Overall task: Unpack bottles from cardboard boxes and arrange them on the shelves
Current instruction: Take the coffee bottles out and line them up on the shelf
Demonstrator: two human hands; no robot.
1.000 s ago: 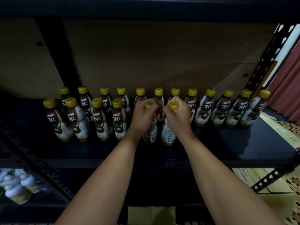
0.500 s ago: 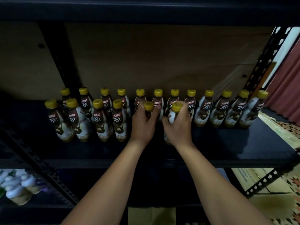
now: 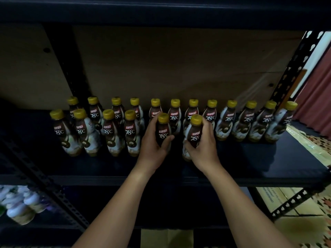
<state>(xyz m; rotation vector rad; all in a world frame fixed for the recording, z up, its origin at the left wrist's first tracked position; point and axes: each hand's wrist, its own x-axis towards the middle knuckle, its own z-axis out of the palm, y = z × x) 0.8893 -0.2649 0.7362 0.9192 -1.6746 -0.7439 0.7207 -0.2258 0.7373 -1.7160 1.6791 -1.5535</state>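
Note:
Brown coffee bottles with yellow caps stand on a dark shelf. A long back row runs from left to right, and a shorter front row stands at the left. My left hand grips the body of one upright bottle at the right end of the front row. Just to its right, my right hand grips a second bottle, also upright with its base on the shelf. Both labels face me.
A wooden back panel closes the shelf behind the bottles. A perforated black upright frames the right side. White bottles lie on the lower shelf at left. A cardboard box sits below, between my forearms. Patterned floor shows at right.
Both hands slid from the caps down onto the bottle bodies. The two bottles moved back toward the rear row and now show their labels.

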